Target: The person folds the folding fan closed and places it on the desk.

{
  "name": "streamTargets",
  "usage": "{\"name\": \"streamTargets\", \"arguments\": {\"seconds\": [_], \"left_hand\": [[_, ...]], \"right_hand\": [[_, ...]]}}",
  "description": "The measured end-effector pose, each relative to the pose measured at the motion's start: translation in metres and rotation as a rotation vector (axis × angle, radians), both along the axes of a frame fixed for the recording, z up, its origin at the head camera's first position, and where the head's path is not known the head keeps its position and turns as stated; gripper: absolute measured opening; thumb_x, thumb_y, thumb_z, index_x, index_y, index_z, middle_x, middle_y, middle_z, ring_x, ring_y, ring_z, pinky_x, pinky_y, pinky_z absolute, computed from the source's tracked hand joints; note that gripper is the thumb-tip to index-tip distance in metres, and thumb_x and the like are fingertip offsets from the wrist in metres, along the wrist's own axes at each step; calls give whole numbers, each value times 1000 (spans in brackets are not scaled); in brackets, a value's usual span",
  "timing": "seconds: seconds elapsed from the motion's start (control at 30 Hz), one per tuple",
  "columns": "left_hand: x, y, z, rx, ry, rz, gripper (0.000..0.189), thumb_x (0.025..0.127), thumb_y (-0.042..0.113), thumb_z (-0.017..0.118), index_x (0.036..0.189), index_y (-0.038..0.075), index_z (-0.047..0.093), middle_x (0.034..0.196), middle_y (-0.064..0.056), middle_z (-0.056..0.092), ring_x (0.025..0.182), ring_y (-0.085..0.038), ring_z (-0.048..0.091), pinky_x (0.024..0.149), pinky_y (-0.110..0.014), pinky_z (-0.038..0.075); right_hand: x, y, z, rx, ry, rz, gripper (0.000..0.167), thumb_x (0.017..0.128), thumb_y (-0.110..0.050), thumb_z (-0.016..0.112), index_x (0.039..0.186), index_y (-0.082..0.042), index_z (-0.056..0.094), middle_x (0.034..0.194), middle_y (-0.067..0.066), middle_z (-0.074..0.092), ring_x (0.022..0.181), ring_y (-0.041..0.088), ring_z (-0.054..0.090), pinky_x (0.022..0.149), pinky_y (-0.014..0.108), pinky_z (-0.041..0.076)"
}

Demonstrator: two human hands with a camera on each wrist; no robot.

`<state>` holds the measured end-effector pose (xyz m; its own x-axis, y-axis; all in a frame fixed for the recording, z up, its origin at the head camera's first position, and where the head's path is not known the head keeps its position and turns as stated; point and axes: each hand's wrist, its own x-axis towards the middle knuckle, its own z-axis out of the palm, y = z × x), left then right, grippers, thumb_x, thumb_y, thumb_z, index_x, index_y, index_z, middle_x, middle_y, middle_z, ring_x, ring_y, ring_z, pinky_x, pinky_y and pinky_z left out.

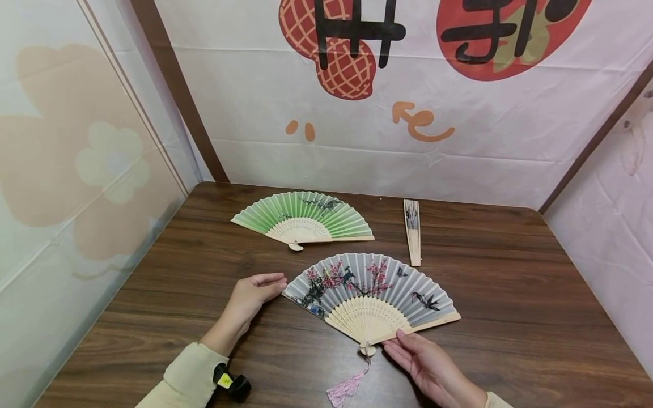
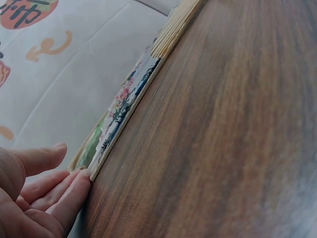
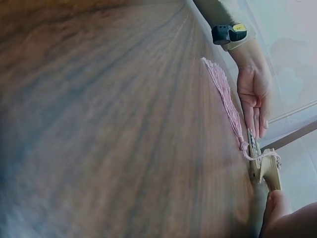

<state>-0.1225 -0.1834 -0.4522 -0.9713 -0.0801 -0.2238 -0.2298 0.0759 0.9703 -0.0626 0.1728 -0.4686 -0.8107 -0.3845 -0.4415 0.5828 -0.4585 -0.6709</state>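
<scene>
A grey folding fan with pink blossoms, dark birds and pale ribs lies spread on the wooden table. At its lower right edge my right hand pinches the end rib, thumb on top and fingers below. My left hand is at the fan's left tip with fingers extended; in the left wrist view the fingertips meet that corner and the thumb stands apart. A pink tassel hangs from the pivot and trails over the table toward me.
Behind the grey fan lies a spread green fan. A folded fan lies to its right. The wooden table backs onto a printed cloth wall. A black wrist device sits at the left sleeve.
</scene>
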Motion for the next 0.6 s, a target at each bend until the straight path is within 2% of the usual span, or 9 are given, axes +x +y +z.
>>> {"name": "streamTargets", "arguments": {"seconds": [0.27, 0.6], "left_hand": [[0, 0, -4, -22, 18, 0, 41, 91, 7, 71, 127, -10, 61, 117, -20, 71, 92, 1, 69, 80, -8, 56], [-1, 2, -6, -41, 35, 25, 39, 90, 4, 71, 124, -11, 63, 116, -22, 71, 88, 3, 68, 78, -8, 56]], "right_hand": [[2, 0, -3, -2, 27, -1, 15, 105, -5, 44, 117, 1, 51, 101, 7, 71, 99, 14, 71, 100, 26, 57], [1, 2, -4, 2, 38, -8, 15, 104, -8, 48, 118, -3, 53, 104, 6, 72, 102, 13, 70, 101, 25, 56]]}}
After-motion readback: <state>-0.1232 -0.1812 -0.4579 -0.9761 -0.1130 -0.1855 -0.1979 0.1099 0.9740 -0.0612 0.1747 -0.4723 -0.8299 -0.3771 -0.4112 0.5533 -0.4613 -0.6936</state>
